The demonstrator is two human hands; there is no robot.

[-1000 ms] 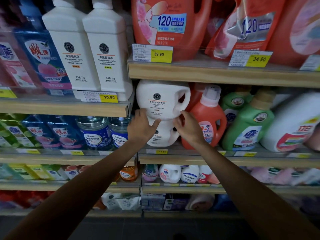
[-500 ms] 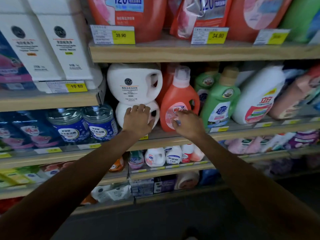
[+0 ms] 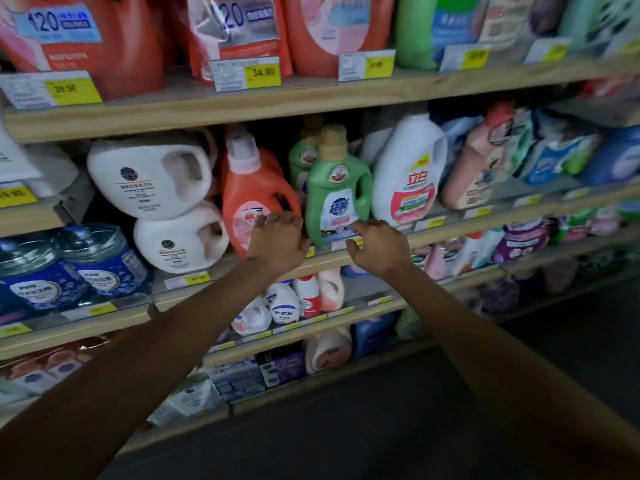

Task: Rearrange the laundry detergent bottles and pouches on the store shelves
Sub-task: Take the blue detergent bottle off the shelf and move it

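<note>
On the middle shelf point(image 3: 450, 230) an orange detergent bottle point(image 3: 252, 188) stands beside a green bottle point(image 3: 337, 188). My left hand point(image 3: 277, 239) is in front of the orange bottle's lower right side, fingers spread against it. My right hand point(image 3: 379, 245) hovers at the base of the green bottle, fingers curled and apart, holding nothing. Left of the orange bottle, two white jugs lie stacked, the upper jug point(image 3: 149, 174) on the lower jug point(image 3: 180, 237). A white bottle with a red label point(image 3: 410, 174) stands right of the green one.
Large orange jugs point(image 3: 79, 39) and a pouch point(image 3: 239, 32) fill the shelf above, behind yellow price tags point(image 3: 263, 72). Blue jars point(image 3: 100, 261) sit lower left. Small bottles point(image 3: 287, 303) and packs occupy the lower shelves. Pouches point(image 3: 554, 154) crowd the right end. Dark floor lies below.
Both hands have left the stacked white jugs and shifted right: the left to the orange bottle, the right to the green bottle. The view has swung right too.
</note>
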